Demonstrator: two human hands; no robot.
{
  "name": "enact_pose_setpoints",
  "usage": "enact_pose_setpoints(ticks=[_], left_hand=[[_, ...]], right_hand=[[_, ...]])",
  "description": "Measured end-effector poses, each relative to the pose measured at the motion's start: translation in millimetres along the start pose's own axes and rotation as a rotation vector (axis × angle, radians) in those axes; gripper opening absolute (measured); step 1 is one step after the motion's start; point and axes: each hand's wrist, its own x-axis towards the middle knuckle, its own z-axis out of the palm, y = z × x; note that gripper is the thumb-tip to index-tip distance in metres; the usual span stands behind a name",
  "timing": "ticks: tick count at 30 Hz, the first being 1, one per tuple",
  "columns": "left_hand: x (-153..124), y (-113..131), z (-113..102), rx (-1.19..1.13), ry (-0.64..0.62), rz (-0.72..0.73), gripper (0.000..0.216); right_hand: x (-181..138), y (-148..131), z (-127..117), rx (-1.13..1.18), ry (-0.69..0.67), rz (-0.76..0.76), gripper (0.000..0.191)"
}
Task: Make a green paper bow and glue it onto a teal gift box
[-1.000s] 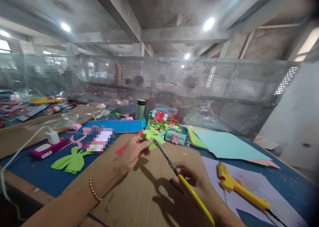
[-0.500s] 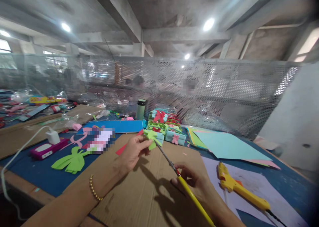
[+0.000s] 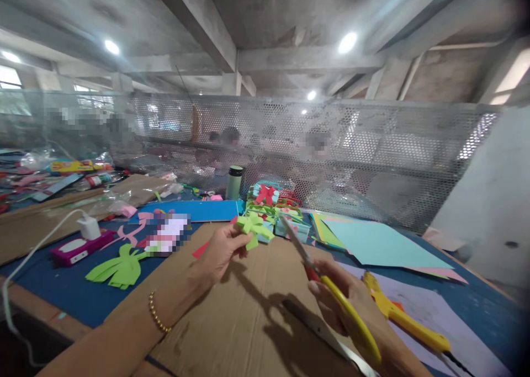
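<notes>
Between the thumb and fingers of my left hand (image 3: pixel 223 251) is a light green paper bow (image 3: pixel 257 226), held above the brown cardboard (image 3: pixel 248 305). My right hand (image 3: pixel 342 291) holds yellow-handled scissors (image 3: pixel 298 243), their blades pointing up and away, to the right of the bow and apart from it. Beneath that hand, on the cardboard, lies a second metal blade (image 3: pixel 317 328); its far end is partly hidden. A red paper strip (image 3: pixel 201 250) shows behind my left wrist. Just beyond the bow are stacked small paper boxes (image 3: pixel 267 194) with bows.
On the right are a yellow glue gun (image 3: pixel 414 324) on lilac paper and coloured sheets (image 3: pixel 385 242). To the left lie a cut green paper piece (image 3: pixel 118 266) and a purple power strip (image 3: pixel 80 249) with a white plug. A green bottle (image 3: pixel 234 184) stands behind.
The scissors have moved right and toward me, away from the bow they were touching. The bow's loops show more fully now. My left hand has barely moved.
</notes>
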Motion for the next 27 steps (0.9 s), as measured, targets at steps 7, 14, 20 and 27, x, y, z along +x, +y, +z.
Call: enact_pose_setpoints(ticks=[7, 14, 20, 27], left_hand=[[-21, -13, 17, 0.064, -0.192, -0.085, 0.034], [-32, -12, 28, 0.135, -0.240, -0.122, 0.033], [-34, -10, 25, 0.190, -0.303, -0.138, 0.032], [-36, -12, 28, 0.117, -0.278, -0.163, 0.034]], right_hand=[[-7, -12, 24, 0.122, 0.171, -0.160, 0.062], [-7, -10, 31, 0.118, 0.141, -0.084, 0.051], [-9, -10, 33, 0.113, 0.083, -0.065, 0.049], [-10, -14, 32, -0.045, 0.094, -0.080, 0.038]])
